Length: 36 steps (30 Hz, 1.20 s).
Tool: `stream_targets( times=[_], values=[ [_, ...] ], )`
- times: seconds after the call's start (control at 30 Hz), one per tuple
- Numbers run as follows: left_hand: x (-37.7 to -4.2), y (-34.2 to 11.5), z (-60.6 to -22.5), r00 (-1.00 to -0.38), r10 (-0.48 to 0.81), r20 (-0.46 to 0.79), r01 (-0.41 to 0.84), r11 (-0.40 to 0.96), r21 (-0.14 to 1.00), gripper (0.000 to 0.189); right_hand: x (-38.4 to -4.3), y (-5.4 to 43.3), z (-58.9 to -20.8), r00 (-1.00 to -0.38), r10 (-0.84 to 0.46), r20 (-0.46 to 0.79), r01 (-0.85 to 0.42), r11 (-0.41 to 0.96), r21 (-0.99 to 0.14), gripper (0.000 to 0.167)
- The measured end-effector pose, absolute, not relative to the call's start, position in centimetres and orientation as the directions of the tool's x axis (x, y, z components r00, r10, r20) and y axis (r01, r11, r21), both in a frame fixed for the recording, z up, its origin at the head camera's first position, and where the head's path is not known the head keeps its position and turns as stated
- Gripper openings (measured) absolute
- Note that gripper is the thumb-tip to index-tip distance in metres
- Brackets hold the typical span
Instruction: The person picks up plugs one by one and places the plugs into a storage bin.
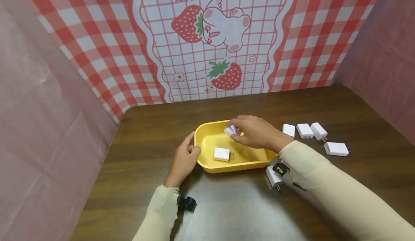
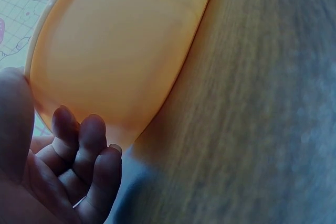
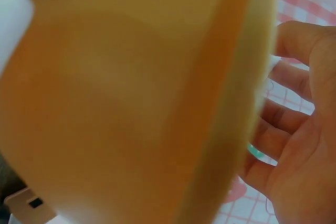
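Yellow tray, 1 charger inside; left fingers clamp its rim, right fingers 1 charger; 5 chargers outside

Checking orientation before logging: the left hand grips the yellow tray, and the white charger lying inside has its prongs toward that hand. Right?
No: in the head view the prongs of the white charger point away from the left hand. That hand grips the yellow tray, with the charger lying inside.
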<state>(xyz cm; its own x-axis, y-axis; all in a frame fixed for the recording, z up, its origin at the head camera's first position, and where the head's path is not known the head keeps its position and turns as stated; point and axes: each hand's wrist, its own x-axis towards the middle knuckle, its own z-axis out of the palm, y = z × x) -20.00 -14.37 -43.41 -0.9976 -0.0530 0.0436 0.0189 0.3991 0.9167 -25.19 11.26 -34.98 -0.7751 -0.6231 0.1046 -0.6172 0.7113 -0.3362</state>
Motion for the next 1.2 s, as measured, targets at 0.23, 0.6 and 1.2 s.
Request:
stream_targets(
  times=[0.23, 0.6, 1.2],
  values=[
    [-20.1, -14.5, -43.4, -0.998, -0.050, 0.039, 0.016, 0.404, 0.914, 0.061, -25.9, 10.2, -35.1, -0.740, -0.667, 0.088, -0.656, 0.687, -0.312, 0.037],
    [-20.2, -14.6, -43.4, -0.999, -0.046, 0.026, 0.005, 0.403, 0.915, 0.061, -26.4, 8.0, -35.3, -0.694, -0.720, 0.023, -0.689, 0.654, -0.313, 0.040],
    [-20.4, -15.0, -43.4, -0.999, -0.022, 0.043, 0.031, 0.384, 0.923, 0.064, -27.3, 5.3, -33.3, -0.580, -0.813, 0.038, -0.807, 0.568, -0.161, 0.038]
  ],
)
